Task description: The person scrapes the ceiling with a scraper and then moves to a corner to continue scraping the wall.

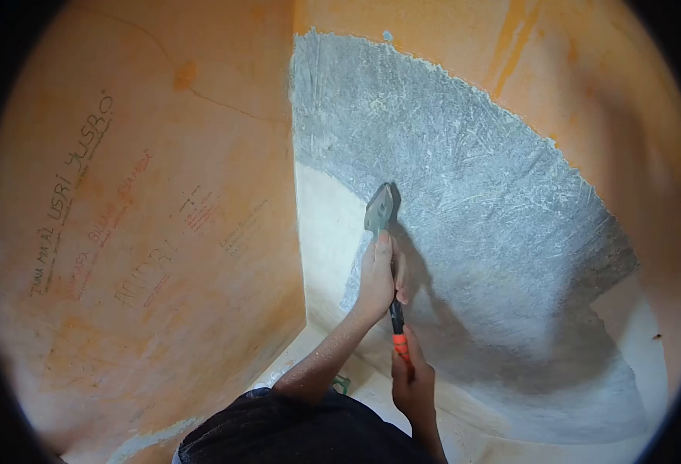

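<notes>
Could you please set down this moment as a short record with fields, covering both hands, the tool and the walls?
left hand: left hand presses near the blade end of the scraper
right hand: right hand grips the scraper's orange and black handle low down
tool: blade lies against the grey patch
grey patch: rough, scratched coating on the right wall, edge ragged
left wall: orange wall with printed lettering
corner: pale strip beside the grey patch

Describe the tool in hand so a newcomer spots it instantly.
Start at the orange wall corner, where a grey scraped patch spreads right. On its left edge sits the scraper, pressed by the left hand, right hand below. Only it has a flat grey blade and black-orange handle.
</notes>
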A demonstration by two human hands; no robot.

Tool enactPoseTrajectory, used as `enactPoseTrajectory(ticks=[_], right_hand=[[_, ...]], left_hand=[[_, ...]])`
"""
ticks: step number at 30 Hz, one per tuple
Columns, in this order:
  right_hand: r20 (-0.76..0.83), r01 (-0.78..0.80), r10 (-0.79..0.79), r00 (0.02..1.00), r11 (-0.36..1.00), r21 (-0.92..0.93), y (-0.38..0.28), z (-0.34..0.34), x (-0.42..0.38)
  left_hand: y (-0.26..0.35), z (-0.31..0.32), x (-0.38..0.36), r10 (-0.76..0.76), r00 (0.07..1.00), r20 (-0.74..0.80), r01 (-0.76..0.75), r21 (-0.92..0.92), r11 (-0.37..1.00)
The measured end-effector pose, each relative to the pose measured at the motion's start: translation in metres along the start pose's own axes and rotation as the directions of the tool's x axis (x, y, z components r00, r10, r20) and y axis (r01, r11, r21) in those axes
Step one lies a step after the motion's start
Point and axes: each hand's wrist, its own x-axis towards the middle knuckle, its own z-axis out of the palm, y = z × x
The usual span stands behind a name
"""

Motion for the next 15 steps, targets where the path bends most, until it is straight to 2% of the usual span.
enactPoseTrajectory(ticks=[1, 3, 5, 6, 9, 10, 13, 15], right_hand=[[0.004, 0.067, -0.067, 0.998, 0.997, -0.038, 0.002, 0.004, 0.005], [-0.002, 0.062, -0.062, 0.998, 0.997, -0.05, 0.005, 0.002, 0.0], [-0.007, -0.077, 0.077, 0.997, 0.994, 0.084, -0.005, -0.005, -0.008], [0.003, -0.078, 0.078, 0.997, 0.995, 0.058, -0.008, -0.005, -0.004], [0.022, -0.083, 0.083, 0.996, 0.997, -0.011, 0.0, 0.007, 0.005], [-0.001, -0.104, 0.105, 0.995, 0.994, 0.029, 0.001, 0.008, 0.003], [-0.013, -0.093, 0.096, 0.995, 0.985, 0.143, 0.0, 0.006, -0.004], [-0.005, -0.116, 0.117, 0.993, 0.989, 0.091, -0.001, 0.013, 0.004]], left_hand=[[0.0, -0.003, 0.003, 0.001, 1.0, -0.001, -0.001, -0.006, 1.0], [0.0, -0.002, 0.001, -0.023, 1.0, -0.007, 0.024, 0.001, 1.0], [0.001, 0.005, -0.004, -0.028, 0.999, 0.023, 0.028, -0.01, 1.0], [0.003, 0.005, -0.003, -0.034, 0.999, -0.029, 0.035, 0.02, 0.999], [0.007, -0.004, 0.004, -0.005, 1.0, -0.017, 0.007, 0.07, 0.998], [0.005, -0.007, 0.004, -0.039, 0.999, -0.01, 0.04, 0.055, 0.998], [0.007, 0.0, 0.0, -0.009, 1.0, 0.023, 0.008, 0.035, 0.999], [0.002, -0.01, 0.004, -0.018, 1.0, 0.012, 0.017, 0.097, 0.995]])
